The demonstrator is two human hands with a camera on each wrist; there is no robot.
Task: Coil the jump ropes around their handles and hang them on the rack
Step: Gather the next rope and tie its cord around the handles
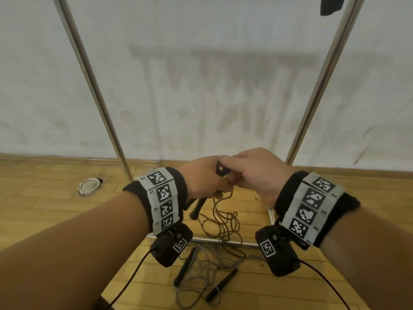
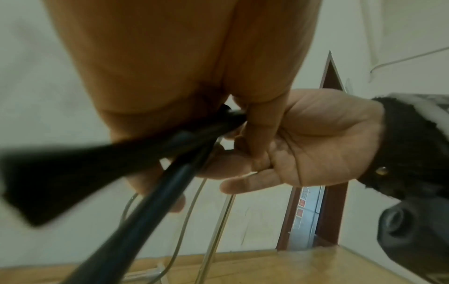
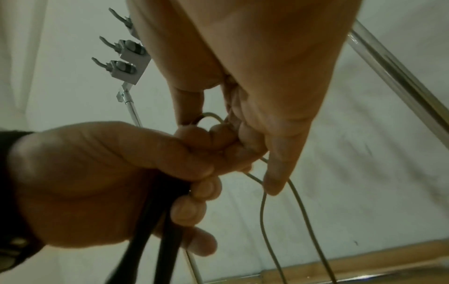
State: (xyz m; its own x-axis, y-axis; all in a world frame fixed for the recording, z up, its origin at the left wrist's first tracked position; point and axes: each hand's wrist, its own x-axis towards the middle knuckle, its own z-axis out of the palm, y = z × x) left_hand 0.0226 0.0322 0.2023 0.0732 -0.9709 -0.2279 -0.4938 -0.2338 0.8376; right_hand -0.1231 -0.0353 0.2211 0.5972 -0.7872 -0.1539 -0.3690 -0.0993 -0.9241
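My left hand point(image 1: 201, 177) grips both black handles point(image 1: 196, 208) together, their long axis slanting down and toward me. My right hand point(image 1: 250, 173), touching it from the right, pinches the brown cord point(image 1: 223, 220) at the handle tops; the slack trails to the floor directly below, so the right hand winds

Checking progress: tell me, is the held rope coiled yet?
Not coiled: the cord hangs loose from the hands onto the floor, below the handles held in the left hand.
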